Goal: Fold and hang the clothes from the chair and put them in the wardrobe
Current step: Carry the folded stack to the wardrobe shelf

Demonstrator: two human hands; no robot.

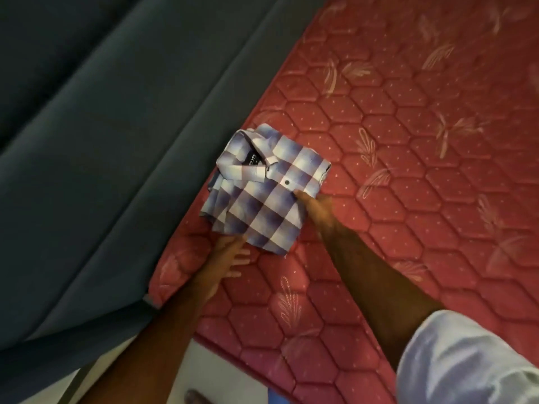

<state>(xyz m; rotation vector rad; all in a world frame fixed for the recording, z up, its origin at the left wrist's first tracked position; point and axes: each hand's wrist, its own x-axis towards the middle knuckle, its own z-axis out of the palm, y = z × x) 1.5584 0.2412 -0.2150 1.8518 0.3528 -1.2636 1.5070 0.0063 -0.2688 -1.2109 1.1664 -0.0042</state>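
Note:
A blue and white checked shirt [264, 188] lies folded into a compact square on a red quilted mattress [408, 141], collar up and toward the far left. My left hand [226, 259] lies at the shirt's near corner, fingers straight, their tips touching or slipping under the fabric edge. At the shirt's right edge my right hand [313, 209] reaches in, its fingertips on the cloth near a dark button; whether they pinch the fabric is unclear.
A dark blue-grey curtain or sheet [102, 141] hangs along the mattress's left side. Pale floor [186, 374] shows below the mattress corner. A light sleeve [466, 365] covers my right upper arm.

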